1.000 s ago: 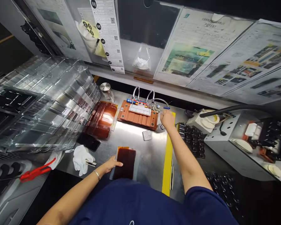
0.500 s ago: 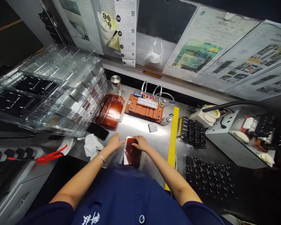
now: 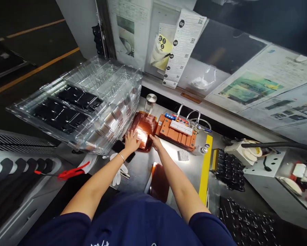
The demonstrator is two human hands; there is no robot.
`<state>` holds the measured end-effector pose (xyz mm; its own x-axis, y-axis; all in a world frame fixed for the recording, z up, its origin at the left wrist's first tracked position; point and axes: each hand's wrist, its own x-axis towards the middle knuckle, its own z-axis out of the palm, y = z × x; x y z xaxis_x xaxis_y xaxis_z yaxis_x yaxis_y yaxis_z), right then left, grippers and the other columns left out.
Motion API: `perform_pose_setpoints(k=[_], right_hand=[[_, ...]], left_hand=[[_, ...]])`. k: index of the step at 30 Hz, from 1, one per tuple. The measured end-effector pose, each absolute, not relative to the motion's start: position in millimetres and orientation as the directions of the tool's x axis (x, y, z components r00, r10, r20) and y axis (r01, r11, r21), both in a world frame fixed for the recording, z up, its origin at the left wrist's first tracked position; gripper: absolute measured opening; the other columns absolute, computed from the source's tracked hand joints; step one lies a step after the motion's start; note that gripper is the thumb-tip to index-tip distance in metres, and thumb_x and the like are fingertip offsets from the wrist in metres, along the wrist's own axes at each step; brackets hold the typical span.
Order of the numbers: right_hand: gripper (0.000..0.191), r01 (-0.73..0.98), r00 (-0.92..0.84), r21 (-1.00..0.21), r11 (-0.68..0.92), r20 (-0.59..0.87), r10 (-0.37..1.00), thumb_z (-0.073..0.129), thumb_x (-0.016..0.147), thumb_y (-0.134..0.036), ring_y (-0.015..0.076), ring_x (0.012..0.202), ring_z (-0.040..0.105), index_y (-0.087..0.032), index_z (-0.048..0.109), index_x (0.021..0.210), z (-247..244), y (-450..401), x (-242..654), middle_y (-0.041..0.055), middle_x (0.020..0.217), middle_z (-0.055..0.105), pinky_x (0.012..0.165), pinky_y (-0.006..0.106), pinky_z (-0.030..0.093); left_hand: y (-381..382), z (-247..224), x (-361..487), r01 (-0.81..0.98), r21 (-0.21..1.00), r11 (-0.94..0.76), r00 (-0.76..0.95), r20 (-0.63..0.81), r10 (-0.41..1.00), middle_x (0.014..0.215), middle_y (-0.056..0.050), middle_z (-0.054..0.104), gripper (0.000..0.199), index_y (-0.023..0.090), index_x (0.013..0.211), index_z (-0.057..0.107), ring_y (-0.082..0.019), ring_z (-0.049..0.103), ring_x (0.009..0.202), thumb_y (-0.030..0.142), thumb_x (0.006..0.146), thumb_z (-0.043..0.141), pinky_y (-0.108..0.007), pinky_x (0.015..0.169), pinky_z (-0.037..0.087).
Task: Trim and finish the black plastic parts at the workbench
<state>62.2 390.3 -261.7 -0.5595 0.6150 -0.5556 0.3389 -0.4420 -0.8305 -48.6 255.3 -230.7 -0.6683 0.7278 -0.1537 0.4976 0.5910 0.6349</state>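
Note:
My left hand (image 3: pixel 132 141) lies with spread fingers on the near left part of a glossy amber film stack (image 3: pixel 145 124). At the right edge of this stack, my right hand (image 3: pixel 156 142) has its fingertips pinched on the amber film; how many sheets they hold is hidden. A second, darker amber film stack (image 3: pixel 160 181) rests on the metal bench near my body, partly behind my right forearm. Right of the first stack stands an orange fixture (image 3: pixel 177 133) with metal toggle clamps and a white perforated strip.
Clear plastic trays (image 3: pixel 112 112) with black parts are piled at left. A glass jar (image 3: pixel 150 102) stands behind the film. A white glove (image 3: pixel 117 177) and a dark phone (image 3: pixel 119 146) lie near my left arm. A grey pad (image 3: pixel 183 155) and yellow strip (image 3: pixel 205 171) are at right.
Both hands have left the near amber film stack and moved forward and left to the far stack. The camera view has turned left.

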Motion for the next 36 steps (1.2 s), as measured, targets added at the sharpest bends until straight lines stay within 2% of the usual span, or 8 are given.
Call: perform_pose_setpoints(k=[8, 15, 19, 22, 24, 26, 32, 36], right_hand=[[0.041, 0.281, -0.434, -0.759, -0.587, -0.647, 0.627, 0.078, 0.053, -0.044, 0.0142, 0.059, 0.057, -0.021, 0.053, 0.078, -257.7, 395.2, 73.7, -0.0039, 0.060, 0.061, 0.056, 0.027, 0.046], [0.043, 0.203, -0.427, -0.677, -0.707, -0.711, 0.559, 0.084, 0.047, -0.041, 0.0174, 0.069, 0.066, -0.021, 0.058, 0.075, -236.8, 366.2, 129.5, 0.0009, 0.073, 0.071, 0.070, 0.030, 0.053], [0.044, 0.179, -0.451, -0.599, -0.780, -0.755, 0.476, 0.085, 0.048, -0.040, 0.0167, 0.070, 0.067, -0.020, 0.062, 0.079, -227.6, 341.8, 154.0, 0.0016, 0.079, 0.073, 0.072, 0.029, 0.054], [0.038, 0.165, -0.455, -0.543, -0.824, -0.783, 0.425, 0.086, 0.048, -0.040, 0.0147, 0.061, 0.065, -0.021, 0.060, 0.069, -222.9, 330.1, 171.1, -0.0001, 0.068, 0.070, 0.066, 0.027, 0.054], [0.037, 0.148, -0.450, -0.527, -0.837, -0.790, 0.418, 0.087, 0.048, -0.038, 0.0132, 0.056, 0.063, -0.021, 0.058, 0.064, -220.8, 323.2, 182.6, -0.0018, 0.060, 0.067, 0.061, 0.025, 0.053], [0.034, 0.131, -0.449, -0.527, -0.840, -0.787, 0.423, 0.086, 0.050, -0.035, 0.0136, 0.057, 0.063, -0.021, 0.059, 0.065, -218.7, 315.6, 193.0, -0.0015, 0.060, 0.067, 0.061, 0.024, 0.052], [0.042, 0.098, -0.476, -0.483, -0.870, -0.791, 0.386, 0.084, 0.053, -0.038, 0.0216, 0.079, 0.069, -0.020, 0.065, 0.085, -204.5, 297.3, 220.2, 0.0039, 0.080, 0.073, 0.071, 0.031, 0.054], [0.046, 0.096, -0.536, -0.534, -0.840, -0.739, 0.409, 0.084, 0.054, -0.036, 0.0230, 0.089, 0.068, -0.021, 0.064, 0.094, -194.2, 292.8, 236.2, 0.0061, 0.094, 0.073, 0.080, 0.034, 0.053]], left_hand=[[272.6, -234.3, -49.4, 0.395, 0.794, 0.461, -0.634, -0.127, 0.763, 0.153, -0.023, 0.025, 0.071, 0.003, 0.140, 0.038, -0.038, 0.014, 0.143, 0.030, 0.078, 0.059, -0.051, 0.115, 0.003], [231.6, -234.3, -22.1, 0.257, 0.897, 0.360, -0.625, -0.130, 0.769, 0.131, -0.018, 0.056, 0.043, 0.014, 0.122, 0.058, -0.030, 0.046, 0.127, 0.035, 0.085, 0.052, -0.044, 0.111, 0.029], [198.6, -235.8, -38.7, 0.255, 0.867, 0.428, -0.746, -0.105, 0.658, 0.121, -0.016, 0.060, 0.034, 0.015, 0.113, 0.059, -0.028, 0.053, 0.118, 0.035, 0.086, 0.050, -0.047, 0.106, 0.037], [186.5, -229.0, -42.8, -0.092, 0.846, 0.525, -0.716, -0.423, 0.556, 0.112, -0.016, 0.063, 0.039, 0.015, 0.111, 0.058, -0.025, 0.063, 0.099, 0.043, 0.084, 0.055, -0.043, 0.090, 0.050], [185.2, -222.0, -32.6, -0.397, 0.730, 0.557, -0.491, -0.681, 0.543, 0.105, -0.014, 0.065, 0.046, 0.016, 0.111, 0.056, -0.022, 0.066, 0.082, 0.053, 0.083, 0.054, -0.039, 0.073, 0.055], [187.9, -216.4, -12.6, -0.525, 0.640, 0.561, -0.306, -0.757, 0.578, 0.098, -0.012, 0.067, 0.049, 0.017, 0.109, 0.056, -0.021, 0.066, 0.075, 0.057, 0.081, 0.054, -0.035, 0.064, 0.054], [202.0, -212.7, 45.0, -0.375, 0.779, 0.503, -0.397, -0.625, 0.672, 0.094, -0.007, 0.067, 0.027, 0.016, 0.098, 0.057, -0.019, 0.062, 0.089, 0.032, 0.077, 0.062, -0.030, 0.081, 0.047], [201.2, -204.8, 49.7, -0.261, 0.825, 0.502, -0.396, -0.565, 0.724, 0.076, -0.002, 0.062, 0.018, 0.017, 0.084, 0.056, -0.017, 0.058, 0.076, 0.032, 0.075, 0.062, -0.029, 0.072, 0.045]])
